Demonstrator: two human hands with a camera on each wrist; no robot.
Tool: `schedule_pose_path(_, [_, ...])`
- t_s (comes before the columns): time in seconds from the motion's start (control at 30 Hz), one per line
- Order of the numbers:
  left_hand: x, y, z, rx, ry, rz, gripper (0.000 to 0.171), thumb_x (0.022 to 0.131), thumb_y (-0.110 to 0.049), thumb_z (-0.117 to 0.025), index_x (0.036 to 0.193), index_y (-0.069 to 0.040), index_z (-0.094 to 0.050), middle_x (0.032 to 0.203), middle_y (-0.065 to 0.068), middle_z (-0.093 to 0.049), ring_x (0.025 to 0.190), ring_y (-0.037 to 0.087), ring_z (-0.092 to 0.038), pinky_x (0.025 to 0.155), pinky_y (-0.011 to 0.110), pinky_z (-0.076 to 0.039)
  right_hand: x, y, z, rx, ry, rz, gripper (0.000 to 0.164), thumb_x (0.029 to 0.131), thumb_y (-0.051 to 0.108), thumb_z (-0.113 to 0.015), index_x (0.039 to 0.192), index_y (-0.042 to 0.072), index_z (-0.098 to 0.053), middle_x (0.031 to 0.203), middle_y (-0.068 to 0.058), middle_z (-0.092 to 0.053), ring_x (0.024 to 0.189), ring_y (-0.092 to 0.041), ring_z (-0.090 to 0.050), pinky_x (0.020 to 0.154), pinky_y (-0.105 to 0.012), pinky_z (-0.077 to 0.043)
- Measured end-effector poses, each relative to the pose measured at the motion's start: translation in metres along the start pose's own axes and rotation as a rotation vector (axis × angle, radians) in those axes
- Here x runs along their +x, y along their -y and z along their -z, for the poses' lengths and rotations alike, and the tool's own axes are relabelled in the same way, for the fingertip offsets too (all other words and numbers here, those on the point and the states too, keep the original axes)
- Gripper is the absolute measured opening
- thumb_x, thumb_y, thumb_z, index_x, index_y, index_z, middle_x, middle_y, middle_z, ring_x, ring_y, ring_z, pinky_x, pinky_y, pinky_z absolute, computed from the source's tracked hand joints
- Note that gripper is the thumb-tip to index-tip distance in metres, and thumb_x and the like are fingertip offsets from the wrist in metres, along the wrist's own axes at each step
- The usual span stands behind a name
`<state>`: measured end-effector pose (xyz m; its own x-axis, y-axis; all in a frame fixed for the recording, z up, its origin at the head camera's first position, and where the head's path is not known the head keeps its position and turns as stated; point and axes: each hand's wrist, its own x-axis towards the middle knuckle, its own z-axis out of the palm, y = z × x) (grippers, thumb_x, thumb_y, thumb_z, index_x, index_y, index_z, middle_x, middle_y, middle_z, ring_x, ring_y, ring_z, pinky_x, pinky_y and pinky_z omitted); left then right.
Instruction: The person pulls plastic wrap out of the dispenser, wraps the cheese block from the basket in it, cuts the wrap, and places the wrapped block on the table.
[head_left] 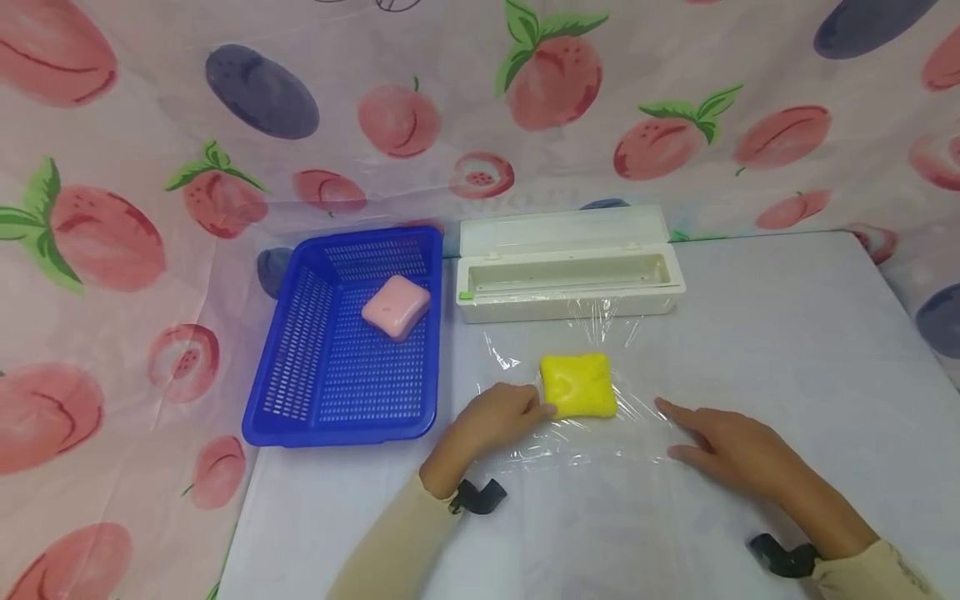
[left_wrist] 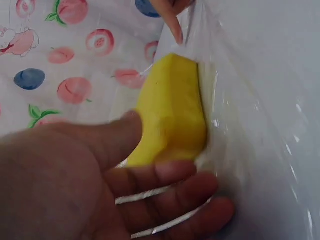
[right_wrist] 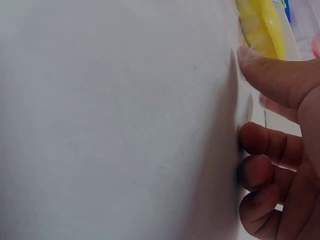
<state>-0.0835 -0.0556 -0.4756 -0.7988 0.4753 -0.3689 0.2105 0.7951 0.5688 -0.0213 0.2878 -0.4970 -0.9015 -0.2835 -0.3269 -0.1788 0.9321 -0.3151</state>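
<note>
A yellow soap-like bar (head_left: 577, 386) lies on a sheet of clear cling film (head_left: 637, 429) spread over the table. My left hand (head_left: 502, 417) is at the bar's left end. In the left wrist view its thumb and index finger hold the near end of the bar (left_wrist: 172, 107), the other fingers loosely bent below. My right hand (head_left: 738, 450) rests at the film's right edge, index finger stretched toward the bar and thumb apart from it. In the right wrist view the remaining fingers (right_wrist: 257, 170) are bent by the white table surface, with nothing seen in their grip.
Behind the bar stands a white cling film dispenser (head_left: 570, 308), its lid raised, with film running out over its front. A blue basket (head_left: 258, 417) to the left contains a pink soap-like bar (head_left: 396, 307). A fruit-patterned cloth (head_left: 405, 183) hangs behind the white table (head_left: 795, 333).
</note>
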Motion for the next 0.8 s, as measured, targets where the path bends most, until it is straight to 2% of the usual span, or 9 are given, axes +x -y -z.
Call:
schedule_pose_path(0.13, [-0.021, 0.016, 0.008, 0.125, 0.048, -0.109, 0.024, 0.103, -0.034, -0.058, 0.086, -0.019, -0.065, 0.071, -0.007, -0.055, 0.068, 0.011, -0.051, 0.064, 0.024, -0.044, -0.005, 0.002, 0.002, -0.019, -0.034, 0.011, 0.073, 0.088, 0.045, -0.077, 0.153, 0.03, -0.048, 0.088, 0.01, -0.067, 0.081, -0.011, -0.057, 0.074, -0.039, -0.055])
schedule_pose_path(0.23, [-0.037, 0.029, 0.007, 0.152, 0.058, -0.139, 0.014, 0.101, -0.027, -0.063, 0.093, -0.018, -0.07, 0.078, -0.008, -0.06, 0.074, 0.009, -0.053, 0.072, 0.024, -0.048, -0.007, 0.002, 0.005, -0.041, -0.044, 0.023, 0.074, 0.089, 0.045, -0.076, 0.155, 0.03, -0.045, 0.073, 0.016, -0.054, 0.071, -0.007, -0.047, 0.068, -0.031, -0.047])
schedule_pose_path(0.3, [-0.045, 0.037, 0.005, 0.136, 0.055, -0.149, 0.01, 0.099, -0.025, -0.068, 0.097, -0.017, -0.072, 0.081, -0.008, -0.062, 0.076, 0.008, -0.054, 0.075, 0.024, -0.049, -0.008, 0.002, 0.006, -0.044, -0.054, 0.029, 0.074, 0.089, 0.046, -0.076, 0.155, 0.031, -0.045, 0.071, 0.017, -0.049, 0.069, -0.005, -0.045, 0.066, -0.028, -0.043])
schedule_pose_path(0.4, [-0.053, 0.046, 0.002, 0.096, 0.053, -0.171, 0.012, 0.096, -0.028, -0.072, 0.102, -0.018, -0.073, 0.084, -0.007, -0.061, 0.078, 0.007, -0.053, 0.075, 0.022, -0.048, -0.008, 0.001, 0.008, -0.027, -0.09, 0.054, 0.072, 0.088, 0.046, -0.077, 0.153, 0.034, -0.048, 0.07, 0.016, -0.045, 0.066, -0.003, -0.041, 0.062, -0.023, -0.038])
schedule_pose_path(0.53, [-0.056, 0.056, -0.002, 0.087, 0.036, -0.246, 0.016, 0.093, -0.03, -0.075, 0.104, -0.019, -0.075, 0.088, -0.006, -0.059, 0.082, 0.006, -0.051, 0.076, 0.021, -0.046, -0.007, -0.001, 0.007, 0.018, -0.197, 0.15, 0.066, 0.084, 0.041, -0.083, 0.144, 0.035, -0.058, 0.072, 0.02, -0.042, 0.064, 0.003, -0.036, 0.058, -0.019, -0.034])
schedule_pose_path(0.63, [-0.058, 0.062, -0.003, 0.087, 0.027, -0.3, 0.016, 0.09, -0.028, -0.079, 0.103, -0.02, -0.076, 0.091, -0.005, -0.06, 0.084, 0.005, -0.051, 0.078, 0.02, -0.046, -0.006, -0.001, 0.005, 0.072, -0.247, 0.231, 0.056, 0.079, 0.037, -0.087, 0.132, 0.032, -0.07, 0.073, 0.024, -0.044, 0.065, 0.006, -0.037, 0.058, -0.017, -0.035])
schedule_pose_path(0.7, [-0.058, 0.065, -0.003, 0.068, 0.029, -0.316, 0.018, 0.087, -0.028, -0.081, 0.103, -0.019, -0.076, 0.092, -0.005, -0.061, 0.086, 0.005, -0.051, 0.079, 0.02, -0.046, -0.005, -0.001, 0.004, 0.111, -0.223, 0.259, 0.048, 0.077, 0.037, -0.088, 0.122, 0.032, -0.076, 0.076, 0.026, -0.049, 0.067, 0.007, -0.04, 0.058, -0.017, -0.037])
schedule_pose_path(0.8, [-0.058, 0.068, -0.003, 0.019, 0.041, -0.309, 0.02, 0.086, -0.029, -0.083, 0.102, -0.019, -0.076, 0.092, -0.006, -0.061, 0.087, 0.005, -0.053, 0.08, 0.02, -0.047, -0.003, -0.001, 0.001, 0.152, -0.138, 0.233, 0.037, 0.074, 0.041, -0.089, 0.108, 0.033, -0.079, 0.081, 0.027, -0.055, 0.072, 0.006, -0.045, 0.061, -0.018, -0.041])
